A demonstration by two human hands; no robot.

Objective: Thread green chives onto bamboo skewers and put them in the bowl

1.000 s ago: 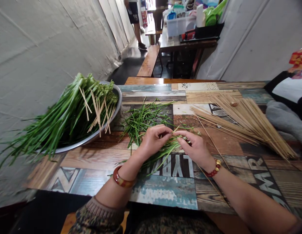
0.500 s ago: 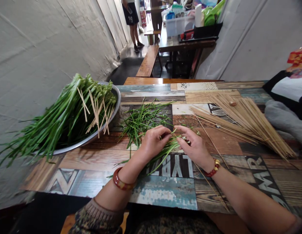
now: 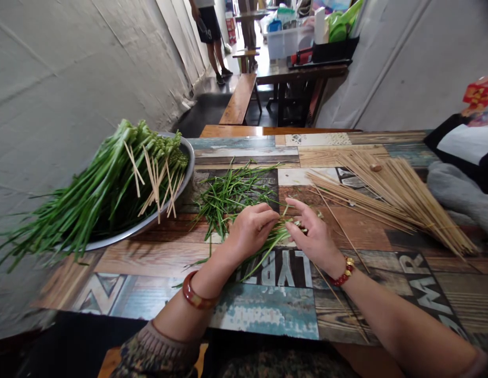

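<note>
The left hand [image 3: 251, 231] is positioned above the tabletop [image 3: 267, 310] with thumb and fingertips closed, pinching at the upper ends of a small bunch of garlic chives [image 3: 261, 257]. The right hand [image 3: 314, 233] faces it from the other side of the stalk ends; its thumb and forefinger are spread apart, and its lower fingers are hidden, so whether they grip the stalks cannot be told. The bunch lies between and below the hands, passing under the left hand. A heap of loose green leaves [image 3: 239, 189] lies just beyond the left hand. To the left, a metal basin [image 3: 191, 163] holds skewered chives [image 3: 102, 194], the leaves overhanging its rim and pale skewer ends [image 3: 154, 178] projecting. To the right, bamboo skewers [image 3: 413, 197] lie fanned out beside a grey cloth [image 3: 458, 191]. In the background, a wooden bench [image 3: 239, 102] stands near a person [image 3: 210, 31].
</note>
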